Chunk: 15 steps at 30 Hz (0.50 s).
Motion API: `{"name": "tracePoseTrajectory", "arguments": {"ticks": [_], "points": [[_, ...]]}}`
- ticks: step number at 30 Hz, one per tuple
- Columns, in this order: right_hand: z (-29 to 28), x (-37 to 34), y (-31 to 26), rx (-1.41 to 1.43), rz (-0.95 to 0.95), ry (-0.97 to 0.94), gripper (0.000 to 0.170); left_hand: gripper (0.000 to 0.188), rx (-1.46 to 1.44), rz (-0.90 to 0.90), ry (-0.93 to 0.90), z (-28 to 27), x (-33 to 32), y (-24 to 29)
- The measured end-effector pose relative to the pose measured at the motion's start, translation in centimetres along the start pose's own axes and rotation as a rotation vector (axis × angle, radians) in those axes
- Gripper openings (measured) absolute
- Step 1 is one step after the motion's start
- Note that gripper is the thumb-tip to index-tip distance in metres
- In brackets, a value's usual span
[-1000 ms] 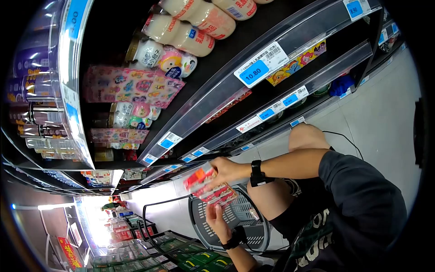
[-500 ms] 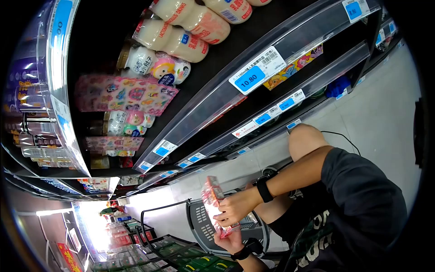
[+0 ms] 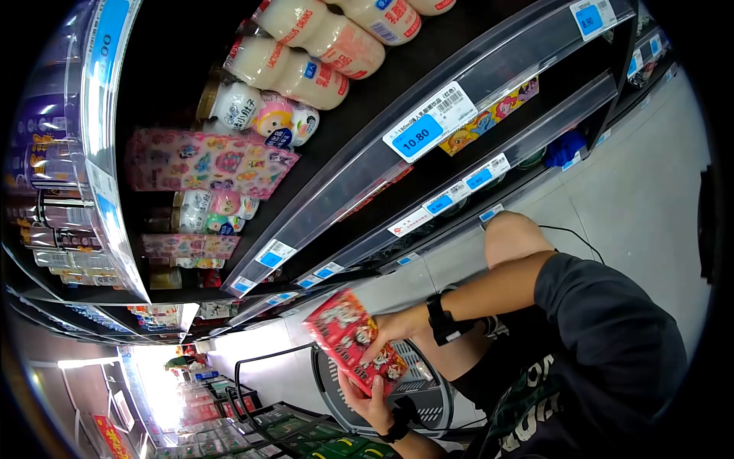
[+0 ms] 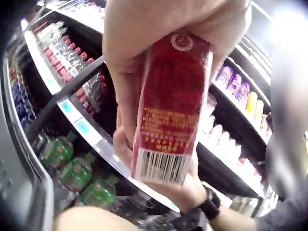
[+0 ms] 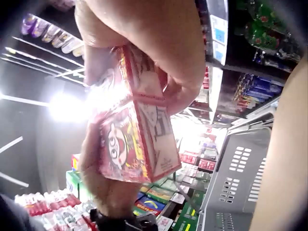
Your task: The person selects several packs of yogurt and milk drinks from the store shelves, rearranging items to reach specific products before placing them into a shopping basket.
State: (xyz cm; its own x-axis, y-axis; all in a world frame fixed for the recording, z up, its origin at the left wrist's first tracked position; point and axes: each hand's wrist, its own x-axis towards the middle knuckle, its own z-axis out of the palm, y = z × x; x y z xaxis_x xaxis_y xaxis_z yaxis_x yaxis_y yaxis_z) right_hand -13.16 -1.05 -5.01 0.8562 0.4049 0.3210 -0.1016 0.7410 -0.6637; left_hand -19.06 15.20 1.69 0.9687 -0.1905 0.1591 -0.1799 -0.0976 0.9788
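Both hands hold a red, plastic-wrapped pack of cartons (image 3: pixel 345 330) printed with cartoon faces, tilted above the shopping basket. My right hand (image 3: pixel 399 327) grips its upper edge, a finger lying over the printed face. My left hand (image 3: pixel 368 407) grips the lower end, thumb on the front. In the left wrist view, a narrow side of the pack (image 4: pixel 171 101) shows gold print and a barcode, with the left hand (image 4: pixel 163 24) over its top. The right wrist view shows the pack's corner (image 5: pixel 139 130) under the right hand (image 5: pixel 154 43).
Below the hands stands a grey shopping basket (image 3: pixel 432 394) with a black handle (image 3: pixel 241 367). Alongside runs a shelf with milky drink bottles (image 3: pixel 313 50) and price tags (image 3: pixel 428 126). Green boxes (image 3: pixel 336 447) are stacked on the opposite side. A bent knee (image 3: pixel 516 233) is close by.
The pack has been turned in the hands: half a second ago it stood nearly edge-on over the basket, and now its broad printed face shows. It has also come slightly left.
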Motion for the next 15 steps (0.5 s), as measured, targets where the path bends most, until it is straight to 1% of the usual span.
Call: {"name": "tracePoseTrajectory", "arguments": {"ticks": [1, 2, 3, 4, 5, 8, 9, 10, 11, 12, 14, 15], "points": [[-0.3, -0.3, -0.6, 0.028, 0.007, -0.041, 0.055, 0.072, 0.087, -0.044, -0.042, 0.5, 0.3, 1.3], [-0.7, -0.6, -1.1, 0.058, 0.014, -0.081, 0.05, 0.072, 0.09, -0.047, -0.043, 0.1, 1.0, 1.7], [-0.8, -1.3, -2.3, 0.031, 0.054, -0.107, 0.042, 0.067, 0.315, 0.04, -0.109, -0.5, 1.8, 2.1], [-1.0, -1.4, -2.3, 0.034, 0.053, -0.11, 0.042, 0.063, 0.538, 0.13, -0.175, -1.1, 2.7, 2.4], [-1.3, -1.3, -2.4, 0.0, 0.061, -0.082, 0.042, 0.055, 0.62, 0.235, -0.192, -1.2, 3.8, 2.3], [-1.7, -1.2, -2.8, -0.031, 0.035, -0.027, 0.039, 0.046, 0.886, 0.334, -0.237, 1.8, 5.5, 5.1], [-2.1, -1.0, -2.7, 0.019, -0.059, -0.02, 0.037, 0.046, 0.885, 0.335, -0.239, 2.6, 6.2, 5.3], [-2.7, -0.8, -2.4, 0.07, -0.155, -0.013, 0.035, 0.044, 0.9, 0.387, -0.264, 3.3, 6.7, 5.4], [-3.5, -0.4, -2.3, 0.003, -0.184, -0.002, 0.032, 0.041, 0.913, 0.441, -0.29, 4.1, 7.4, 5.4], [-3.6, -0.5, -2.8, -0.001, -0.186, -0.001, 0.032, 0.041, 0.909, 0.445, -0.29, 5.0, 8.1, 5.5], [-3.6, -0.7, -4.2, 0.035, -0.308, 0.091, 0.029, 0.041, 0.992, 0.621, -0.326, 6.9, 9.4, 5.7], [-3.9, -0.7, -4.7, 0.047, -0.328, 0.094, 0.029, 0.04, 1.02, 0.645, -0.324, 7.6, 10.0, 5.6]]}}
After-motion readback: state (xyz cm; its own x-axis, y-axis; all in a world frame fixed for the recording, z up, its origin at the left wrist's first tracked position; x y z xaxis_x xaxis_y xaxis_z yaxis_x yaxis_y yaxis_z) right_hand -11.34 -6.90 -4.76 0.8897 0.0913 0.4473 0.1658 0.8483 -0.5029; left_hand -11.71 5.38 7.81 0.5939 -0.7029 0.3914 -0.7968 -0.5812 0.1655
